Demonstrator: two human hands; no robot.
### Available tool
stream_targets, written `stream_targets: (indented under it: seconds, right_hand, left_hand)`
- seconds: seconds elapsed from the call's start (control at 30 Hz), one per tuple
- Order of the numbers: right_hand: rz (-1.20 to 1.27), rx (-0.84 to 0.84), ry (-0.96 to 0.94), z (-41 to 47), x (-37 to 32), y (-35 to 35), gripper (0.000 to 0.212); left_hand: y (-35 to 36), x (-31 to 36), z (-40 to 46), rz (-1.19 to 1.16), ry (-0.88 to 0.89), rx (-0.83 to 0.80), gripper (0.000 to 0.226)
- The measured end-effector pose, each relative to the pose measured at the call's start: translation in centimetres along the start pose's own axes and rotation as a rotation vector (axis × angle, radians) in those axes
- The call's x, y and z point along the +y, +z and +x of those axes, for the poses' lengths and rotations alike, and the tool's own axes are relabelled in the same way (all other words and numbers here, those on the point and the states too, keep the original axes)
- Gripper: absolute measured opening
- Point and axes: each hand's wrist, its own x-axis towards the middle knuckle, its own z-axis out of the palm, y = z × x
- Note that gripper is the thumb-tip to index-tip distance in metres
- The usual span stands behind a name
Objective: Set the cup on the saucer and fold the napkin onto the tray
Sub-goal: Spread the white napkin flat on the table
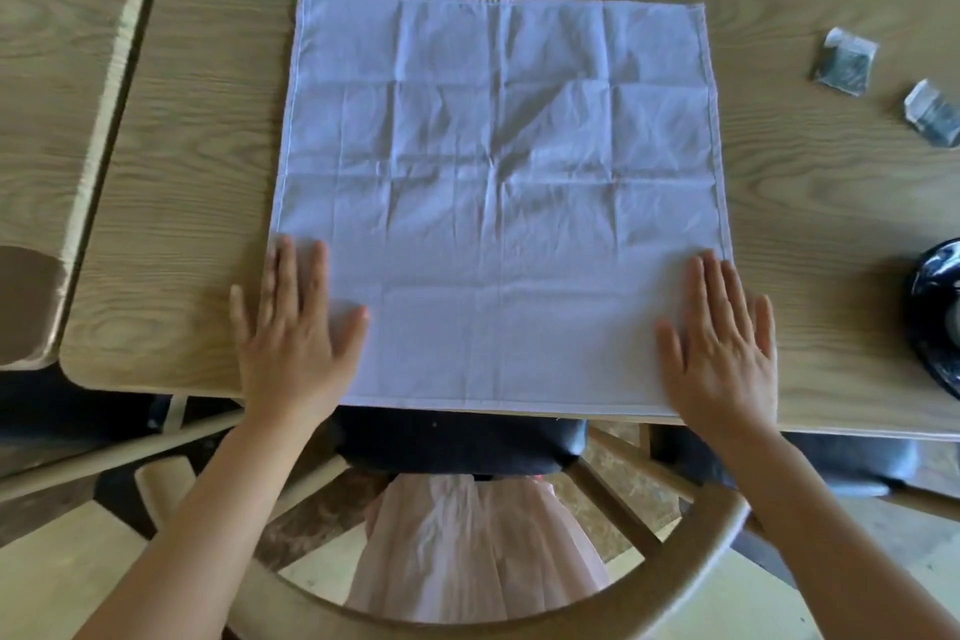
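A white cloth napkin (498, 192) lies spread out flat and creased on the wooden table (197, 161), its near edge along the table's front edge. My left hand (293, 327) rests palm down on the napkin's near left corner, fingers spread. My right hand (719, 338) lies flat on the near right corner in the same way. Neither hand grips anything. A dark glossy saucer (935, 317) is cut off by the right edge of the view. No cup and no tray show clearly.
Two small clear packets with dark contents (844, 62) (932, 117) lie at the right rear of the table. A second wooden table (47, 94) stands to the left across a narrow gap. A curved wooden chair back (519, 608) and dark seat are below the table edge.
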Motion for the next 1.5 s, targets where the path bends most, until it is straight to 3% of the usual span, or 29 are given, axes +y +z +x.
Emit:
stream_targets:
  seconds: [0.1,0.23,0.3,0.4,0.53,0.73,0.87,0.93,1.03,1.1,1.27,1.5]
  right_hand:
    - [0.012,0.074,-0.028,0.4,-2.0,-0.9,0.067]
    - [0.054,0.166,-0.209,4.0,-8.2,-1.3,0.060]
    - [0.055,0.138,-0.261,6.5,-10.8,-1.0,0.059]
    - [0.087,0.066,-0.282,9.3,-11.3,0.0,0.062]
    - [0.080,0.112,-0.234,9.8,-7.6,0.9,0.063]
    - [0.049,0.140,-0.012,10.1,-1.4,-0.1,0.071]
    - [0.023,0.134,0.064,10.5,-1.7,-1.0,0.071]
    - [0.048,0.188,-0.014,11.5,-4.0,-1.6,0.068]
    - [0.084,0.214,-0.231,14.3,-9.1,-1.8,0.062]
    - [0.082,0.184,-0.292,16.4,-12.1,-1.4,0.060]
    - [0.060,0.128,-0.287,22.3,-13.9,-0.6,0.054]
    - [0.031,0.129,-0.197,26.7,-7.7,-1.7,0.062]
  left_hand:
    - [-1.0,2.0,1.1,-0.067,0.062,0.029,0.072]
    - [-1.4,8.5,4.9,-0.059,0.432,0.155,0.058]
    - [-0.9,11.3,6.9,-0.028,0.498,0.135,0.057]
    - [0.5,11.7,9.1,0.027,0.469,0.072,0.059]
    - [1.1,8.3,9.9,0.030,0.427,0.100,0.065]
    - [0.0,3.2,10.6,-0.003,0.172,0.107,0.073]
    - [-1.1,2.1,11.2,-0.006,0.007,0.096,0.082]
    - [-1.9,3.7,12.6,-0.059,0.081,0.098,0.084]
    - [-2.3,7.9,15.3,-0.060,0.391,0.172,0.069]
    - [-1.9,10.5,17.7,-0.033,0.502,0.167,0.059]
    - [-0.8,12.3,23.0,0.018,0.486,0.115,0.054]
    - [-1.5,7.5,26.2,0.039,0.371,0.087,0.078]
